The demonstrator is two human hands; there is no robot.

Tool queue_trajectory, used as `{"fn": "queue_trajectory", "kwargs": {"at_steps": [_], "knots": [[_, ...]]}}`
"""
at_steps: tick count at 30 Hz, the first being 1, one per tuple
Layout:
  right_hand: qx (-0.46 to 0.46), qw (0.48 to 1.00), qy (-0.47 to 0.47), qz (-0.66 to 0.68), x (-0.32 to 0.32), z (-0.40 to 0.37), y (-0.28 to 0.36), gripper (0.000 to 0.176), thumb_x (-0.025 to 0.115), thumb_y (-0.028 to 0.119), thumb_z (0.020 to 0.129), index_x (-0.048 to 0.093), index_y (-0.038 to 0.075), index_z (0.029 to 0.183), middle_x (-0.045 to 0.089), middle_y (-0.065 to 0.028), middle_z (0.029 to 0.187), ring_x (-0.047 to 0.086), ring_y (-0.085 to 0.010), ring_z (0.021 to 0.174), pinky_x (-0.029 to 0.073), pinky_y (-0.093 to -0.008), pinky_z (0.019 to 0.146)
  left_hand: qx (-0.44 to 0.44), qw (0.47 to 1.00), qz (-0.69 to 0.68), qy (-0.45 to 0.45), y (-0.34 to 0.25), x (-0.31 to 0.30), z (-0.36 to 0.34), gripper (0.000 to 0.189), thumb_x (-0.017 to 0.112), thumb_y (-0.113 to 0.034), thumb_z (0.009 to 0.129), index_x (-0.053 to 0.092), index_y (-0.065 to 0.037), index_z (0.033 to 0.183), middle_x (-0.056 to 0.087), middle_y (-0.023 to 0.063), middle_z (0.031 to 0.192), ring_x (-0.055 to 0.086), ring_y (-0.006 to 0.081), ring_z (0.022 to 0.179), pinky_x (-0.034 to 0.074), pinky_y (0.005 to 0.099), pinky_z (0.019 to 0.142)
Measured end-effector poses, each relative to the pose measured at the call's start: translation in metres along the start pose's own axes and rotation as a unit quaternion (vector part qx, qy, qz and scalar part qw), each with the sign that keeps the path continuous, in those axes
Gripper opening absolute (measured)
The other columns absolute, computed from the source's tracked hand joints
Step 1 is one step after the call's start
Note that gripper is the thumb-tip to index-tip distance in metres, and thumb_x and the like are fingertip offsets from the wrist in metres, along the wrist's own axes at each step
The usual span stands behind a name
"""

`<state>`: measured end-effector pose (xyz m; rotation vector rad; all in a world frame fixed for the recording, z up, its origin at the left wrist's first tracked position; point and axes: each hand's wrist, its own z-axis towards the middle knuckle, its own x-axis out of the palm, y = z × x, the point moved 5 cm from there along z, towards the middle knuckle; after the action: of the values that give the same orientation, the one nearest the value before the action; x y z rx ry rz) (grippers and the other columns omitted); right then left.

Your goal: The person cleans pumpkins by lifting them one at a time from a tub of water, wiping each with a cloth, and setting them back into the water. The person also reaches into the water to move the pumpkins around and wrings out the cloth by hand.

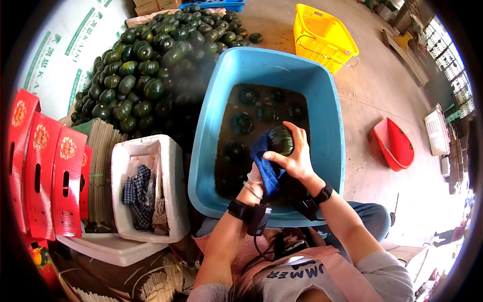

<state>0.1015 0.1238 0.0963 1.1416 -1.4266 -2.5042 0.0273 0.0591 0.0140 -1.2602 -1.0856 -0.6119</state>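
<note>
Over the blue tub (326, 146), a dark green kabocha squash (282, 140) is held up between my two hands. My right hand (300, 155) grips the squash, fingers along its far right side and thumb across the near side. My left hand (255, 174), mostly covered by a blue cloth (266, 168), presses that cloth to the squash's left side. Its fingers are hidden under the fabric. Murky brown water fills the bottom of the tub, where several more squashes (242, 123) float partly submerged.
A large heap of squashes (143, 65) lies beyond the tub on the left. Nearby stand a white foam box (173, 189) with checked cloths and red cartons (44, 173). A yellow crate (322, 35) and a red basin (393, 145) sit on the floor to the right.
</note>
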Motion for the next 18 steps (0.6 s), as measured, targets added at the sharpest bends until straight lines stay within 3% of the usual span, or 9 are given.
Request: {"fn": "queue_trajectory", "kwargs": {"at_steps": [2, 4, 5, 8, 10, 11, 13, 15, 18], "knots": [[-0.04, 0.998, 0.017, -0.041, 0.002, 0.006, 0.002, 0.096, 0.086, 0.051, 0.063, 0.046, -0.001, 0.133, 0.05, -0.0198, 0.119, 0.053, -0.0358, 0.112, 0.044, -0.0419, 0.097, 0.016, 0.999, 0.037, 0.001, 0.001, -0.008, 0.001, 0.046, 0.049, -0.04, 0.1, 0.051, -0.007, 0.133, 0.059, 0.0069, 0.126, 0.058, 0.0208, 0.113, 0.048, 0.0357, 0.1], [-0.042, 0.998, 0.03, -0.039, -0.003, 0.013, -0.002, 0.091, 0.083, 0.051, 0.067, 0.047, -0.002, 0.133, 0.051, -0.0206, 0.119, 0.054, -0.036, 0.112, 0.044, -0.0417, 0.097, -0.066, 0.984, -0.155, 0.05, 0.008, -0.013, 0.002, 0.048, 0.042, -0.041, 0.102, 0.045, -0.009, 0.138, 0.055, 0.0061, 0.133, 0.054, 0.0197, 0.118, 0.044, 0.033, 0.104], [-0.043, 0.997, 0.047, -0.033, -0.003, 0.016, -0.005, 0.087, 0.08, 0.051, 0.071, 0.047, -0.002, 0.132, 0.052, -0.0213, 0.119, 0.054, -0.0363, 0.112, 0.044, -0.0416, 0.098, -0.102, 0.947, -0.254, 0.166, 0.007, -0.006, 0.0, 0.049, 0.038, -0.043, 0.103, 0.044, -0.009, 0.138, 0.053, 0.0063, 0.135, 0.052, 0.0203, 0.121, 0.04, 0.0345, 0.107], [-0.075, 0.995, -0.001, -0.062, 0.004, 0.02, -0.002, 0.076, 0.073, 0.052, 0.078, 0.051, -0.001, 0.128, 0.054, -0.0241, 0.115, 0.053, -0.0403, 0.109, 0.045, -0.0459, 0.094, -0.075, 0.942, -0.256, 0.203, 0.016, -0.027, 0.001, 0.047, 0.037, -0.039, 0.103, 0.044, -0.008, 0.138, 0.052, 0.008, 0.136, 0.05, 0.0223, 0.123, 0.038, 0.035, 0.109], [-0.033, 0.996, -0.055, -0.07, 0.01, 0.024, 0.004, 0.069, 0.07, 0.049, 0.083, 0.051, -0.002, 0.126, 0.054, -0.0239, 0.114, 0.053, -0.0407, 0.108, 0.044, -0.0457, 0.094, 0.019, 0.968, 0.233, 0.095, 0.029, -0.066, 0.006, 0.043, 0.045, -0.029, 0.101, 0.043, -0.006, 0.137, 0.053, 0.0087, 0.133, 0.051, 0.0229, 0.121, 0.039, 0.0338, 0.106], [0.055, 0.995, -0.068, -0.053, 0.014, 0.032, -0.004, 0.067, 0.07, 0.046, 0.083, 0.051, -0.003, 0.125, 0.053, -0.0251, 0.114, 0.053, -0.0411, 0.107, 0.044, -0.0452, 0.094, 0.187, 0.788, 0.584, 0.057, -0.002, -0.011, -0.006, 0.043, 0.051, -0.016, 0.097, 0.042, -0.004, 0.137, 0.053, 0.0081, 0.129, 0.05, 0.0221, 0.119, 0.039, 0.0317, 0.104], [0.118, 0.992, -0.051, 0.005, 0.017, 0.038, -0.013, 0.065, 0.07, 0.043, 0.083, 0.051, -0.003, 0.125, 0.052, -0.0254, 0.114, 0.053, -0.0415, 0.105, 0.044, -0.0446, 0.094, 0.178, 0.885, 0.43, -0.002, -0.018, 0.006, -0.004, 0.05, 0.037, -0.043, 0.105, 0.043, -0.01, 0.141, 0.052, -0.0018, 0.129, 0.049, 0.0108, 0.116, 0.04, 0.027, 0.1], [-0.05, 0.991, -0.1, -0.075, 0.013, 0.034, 0.008, 0.065, 0.075, 0.037, 0.076, 0.052, -0.002, 0.124, 0.049, -0.0233, 0.113, 0.05, -0.0406, 0.104, 0.044, -0.0456, 0.092, 0.055, 0.995, 0.083, -0.029, -0.014, -0.001, 0.001, 0.053, 0.041, -0.048, 0.102, 0.046, -0.008, 0.137, 0.053, 0.0013, 0.129, 0.051, 0.0134, 0.117, 0.041, 0.0285, 0.101], [-0.27, 0.949, -0.042, -0.158, -0.002, 0.019, 0.045, 0.067, 0.079, 0.03, 0.062, 0.056, 0.003, 0.118, 0.049, -0.0199, 0.115, 0.049, -0.0395, 0.104, 0.043, -0.0472, 0.091, -0.037, 0.999, -0.04, 0.006, -0.023, 0.005, 0.002, 0.056, 0.04, -0.051, 0.101, 0.05, -0.008, 0.134, 0.057, 0.0053, 0.127, 0.056, 0.0187, 0.114, 0.044, 0.0328, 0.102]]}}
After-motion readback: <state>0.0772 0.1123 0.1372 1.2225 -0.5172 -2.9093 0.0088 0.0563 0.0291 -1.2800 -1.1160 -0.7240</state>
